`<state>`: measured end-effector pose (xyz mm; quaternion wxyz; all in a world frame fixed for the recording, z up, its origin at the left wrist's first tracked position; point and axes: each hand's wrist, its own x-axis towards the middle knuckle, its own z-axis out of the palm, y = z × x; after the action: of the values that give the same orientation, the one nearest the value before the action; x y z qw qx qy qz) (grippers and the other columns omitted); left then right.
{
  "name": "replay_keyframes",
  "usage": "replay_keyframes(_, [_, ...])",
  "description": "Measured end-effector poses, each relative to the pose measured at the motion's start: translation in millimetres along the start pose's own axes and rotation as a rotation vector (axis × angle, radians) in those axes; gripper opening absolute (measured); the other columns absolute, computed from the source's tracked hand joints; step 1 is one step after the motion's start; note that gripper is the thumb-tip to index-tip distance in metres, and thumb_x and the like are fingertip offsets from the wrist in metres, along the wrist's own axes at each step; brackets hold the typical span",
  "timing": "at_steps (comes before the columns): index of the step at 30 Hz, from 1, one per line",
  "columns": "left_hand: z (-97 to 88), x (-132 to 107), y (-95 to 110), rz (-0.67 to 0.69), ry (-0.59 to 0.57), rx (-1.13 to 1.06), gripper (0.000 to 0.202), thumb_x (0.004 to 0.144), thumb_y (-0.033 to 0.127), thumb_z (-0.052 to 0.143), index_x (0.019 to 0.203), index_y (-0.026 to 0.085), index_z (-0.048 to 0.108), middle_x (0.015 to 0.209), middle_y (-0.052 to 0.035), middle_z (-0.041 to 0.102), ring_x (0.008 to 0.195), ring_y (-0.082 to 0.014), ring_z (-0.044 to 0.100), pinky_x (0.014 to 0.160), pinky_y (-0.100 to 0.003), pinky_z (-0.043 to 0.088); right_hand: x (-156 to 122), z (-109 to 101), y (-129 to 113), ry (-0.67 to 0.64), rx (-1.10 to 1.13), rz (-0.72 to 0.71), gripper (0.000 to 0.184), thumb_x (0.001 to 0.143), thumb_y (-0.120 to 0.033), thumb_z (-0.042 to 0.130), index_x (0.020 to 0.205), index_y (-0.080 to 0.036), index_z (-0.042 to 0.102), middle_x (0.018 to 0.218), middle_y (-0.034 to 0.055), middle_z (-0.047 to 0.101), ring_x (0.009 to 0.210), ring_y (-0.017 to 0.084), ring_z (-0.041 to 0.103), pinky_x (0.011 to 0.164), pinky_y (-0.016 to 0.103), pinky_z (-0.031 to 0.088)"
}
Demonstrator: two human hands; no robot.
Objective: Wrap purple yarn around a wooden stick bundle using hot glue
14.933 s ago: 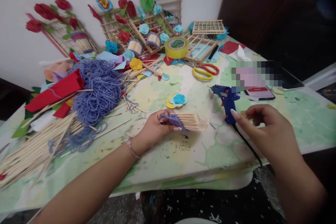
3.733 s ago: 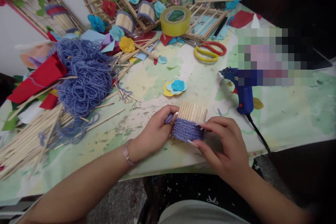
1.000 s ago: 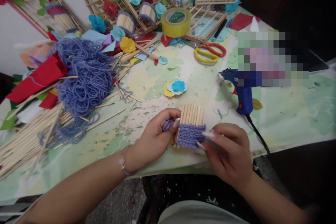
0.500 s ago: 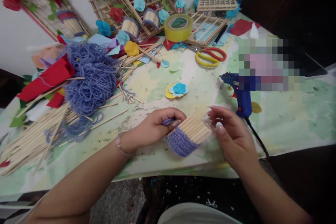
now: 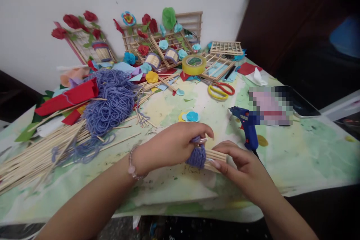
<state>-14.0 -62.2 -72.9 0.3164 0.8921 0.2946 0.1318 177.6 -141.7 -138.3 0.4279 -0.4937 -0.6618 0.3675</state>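
Observation:
A small pot of pale wooden sticks [image 5: 222, 155], its one end wound with purple yarn [image 5: 197, 157], is held between my hands above the table's front part. My left hand [image 5: 176, 142] is closed at the yarn-wound end, with a bit of purple yarn between thumb and fingers. My right hand [image 5: 242, 163] grips the bare stick end, thumb on the near side and fingers on the far side. Just beyond my left hand lies a layered paper flower [image 5: 192, 116] in blue and yellow, partly covered by that hand.
To the left lie a heap of purple yarn [image 5: 109, 101] and many loose sticks [image 5: 53, 153]. A blue glue gun [image 5: 249, 127] stands at the right, its cord trailing forward. Scissors [image 5: 218, 92], a tape roll [image 5: 194, 65] and stick lattices with paper flowers [image 5: 180, 37] are farther back.
My right hand has moved from beside the stick pot onto its bare end. The pot has turned so its sticks point right. The camera view has tilted upward.

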Motion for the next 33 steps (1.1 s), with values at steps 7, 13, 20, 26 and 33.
replay_keyframes(7, [6.8,-7.0,-8.8,-0.057,0.184,0.090,0.008,0.086,0.024,0.060,0.084,0.019,0.067,0.084,-0.0033,0.067,0.084,-0.0175,0.060,0.076,-0.028,0.044,-13.5,16.3,12.0,0.202,-0.045,-0.079,0.007,0.082,-0.029,0.067,0.081,-0.022,0.069,0.077,0.0027,0.066,0.075,0.018,0.062,0.066,0.030,0.050])
replay_keyframes(13, [9.2,-11.0,-20.4,-0.303,0.320,-0.241,0.014,0.077,0.031,0.069,0.074,0.017,0.068,0.078,-0.0027,0.068,0.073,-0.0151,0.059,0.066,-0.027,0.044,-16.2,16.6,14.1,0.234,-0.045,-0.047,0.010,0.083,-0.031,0.067,0.079,-0.022,0.067,0.078,0.0029,0.066,0.074,0.017,0.062,0.066,0.029,0.050])
replay_keyframes(20, [21.7,-10.6,-28.7,-0.323,0.342,-0.275,0.017,0.080,0.032,0.066,0.074,0.017,0.063,0.072,-0.0001,0.064,0.067,-0.0129,0.055,0.062,-0.025,0.042,-19.2,19.3,20.9,0.230,-0.005,-0.031,0.010,0.085,-0.031,0.065,0.082,-0.021,0.066,0.079,0.0026,0.064,0.074,0.017,0.060,0.065,0.030,0.047])
replay_keyframes(26, [26.9,-15.5,-20.9,-0.262,0.426,-0.142,0.012,0.087,0.026,0.057,0.078,0.018,0.058,0.077,0.0006,0.062,0.071,-0.0129,0.054,0.066,-0.025,0.041,-19.4,20.4,24.1,0.222,0.018,0.000,0.010,0.086,-0.031,0.064,0.081,-0.022,0.065,0.079,0.0019,0.063,0.075,0.016,0.057,0.067,0.029,0.044])
replay_keyframes(33, [28.5,-16.8,-24.3,-0.224,0.403,-0.063,0.012,0.087,0.023,0.054,0.076,0.018,0.054,0.076,0.0000,0.059,0.071,-0.0138,0.053,0.065,-0.026,0.040,-20.4,22.0,26.4,0.227,0.070,0.031,0.011,0.086,-0.032,0.064,0.080,-0.023,0.063,0.080,0.0014,0.061,0.075,0.017,0.056,0.068,0.030,0.043])
